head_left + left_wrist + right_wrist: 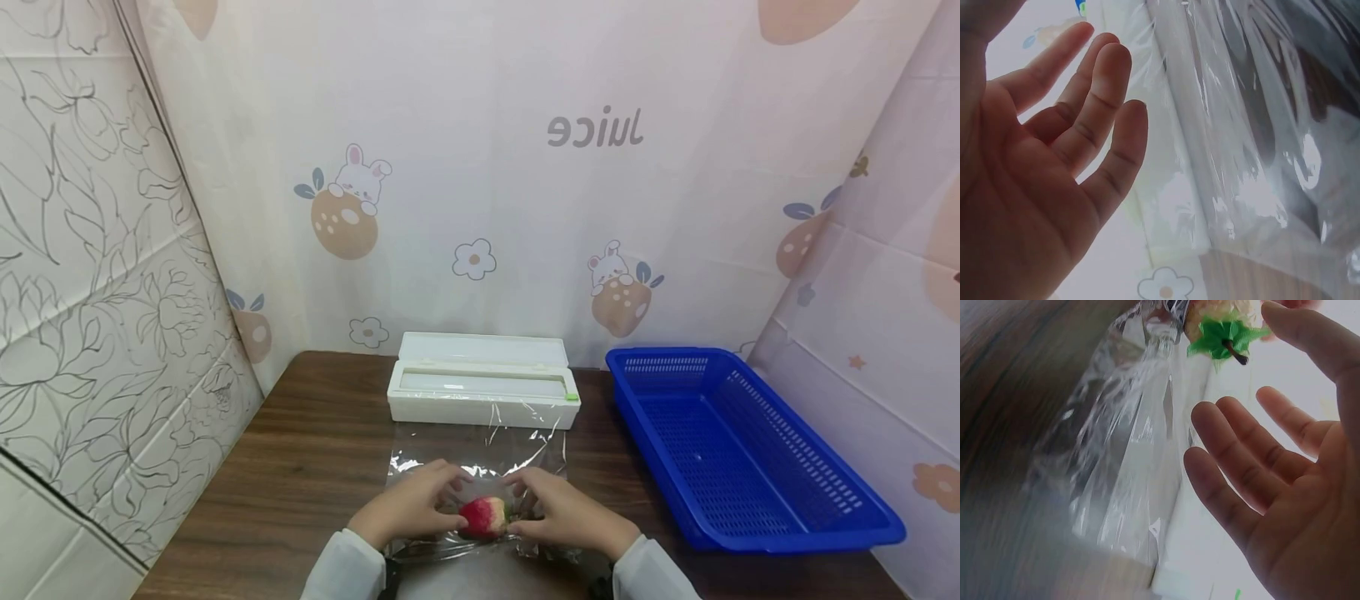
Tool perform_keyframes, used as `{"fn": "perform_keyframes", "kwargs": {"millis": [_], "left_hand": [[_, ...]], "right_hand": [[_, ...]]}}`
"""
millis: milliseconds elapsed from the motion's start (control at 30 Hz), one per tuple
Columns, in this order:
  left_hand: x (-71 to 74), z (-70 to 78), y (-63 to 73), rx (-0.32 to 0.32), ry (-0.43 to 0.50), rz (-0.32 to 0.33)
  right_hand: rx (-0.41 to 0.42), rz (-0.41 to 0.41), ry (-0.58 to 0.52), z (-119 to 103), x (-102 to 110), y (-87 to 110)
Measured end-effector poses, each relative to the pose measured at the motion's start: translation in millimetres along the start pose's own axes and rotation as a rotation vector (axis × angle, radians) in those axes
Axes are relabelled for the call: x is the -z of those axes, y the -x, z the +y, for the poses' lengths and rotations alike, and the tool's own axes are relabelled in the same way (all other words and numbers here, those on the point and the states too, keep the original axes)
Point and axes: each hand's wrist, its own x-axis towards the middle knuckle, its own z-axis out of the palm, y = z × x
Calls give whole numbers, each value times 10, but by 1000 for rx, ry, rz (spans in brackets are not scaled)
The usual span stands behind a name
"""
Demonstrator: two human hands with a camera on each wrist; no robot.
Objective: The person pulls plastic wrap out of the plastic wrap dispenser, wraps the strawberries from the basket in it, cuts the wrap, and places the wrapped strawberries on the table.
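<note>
A red and cream artificial strawberry (482,517) with a green leaf cap (1221,336) and dark stem lies on clear plastic film (480,446) near the table's front. To its left, my left hand (417,503) has its thumb tip at the red end, with the fingers loosely bent over the film. My right hand (562,510) is on the other side, its thumb beside the capped end. In the right wrist view, that hand's other fingers are spread apart from the fruit. The left wrist view shows the left palm and relaxed fingers, with wrinkled film alongside; the strawberry is out of that view.
A white film dispenser box (483,411) with raised lid and green slider (572,397) stands behind the hands; the film runs forward from it. On the right is a blue perforated basket (660,450). Patterned curtains border the dark wooden table (300,467).
</note>
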Motion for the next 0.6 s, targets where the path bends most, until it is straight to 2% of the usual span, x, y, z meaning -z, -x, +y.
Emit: {"fn": "perform_keyframes", "kwargs": {"millis": [133,333,500,600], "left_hand": [[42,-15,44,-23,-13,26],[53,-65,80,-56,-2,27],[-13,-83,102,-89,52,-18],[-58,-89,119,-82,100,-56]], "right_hand": [[-7,19,-13,7,47,59],[0,38,29,10,84,122],[19,35,111,34,69,165],[56,31,155,54,30,189]]}}
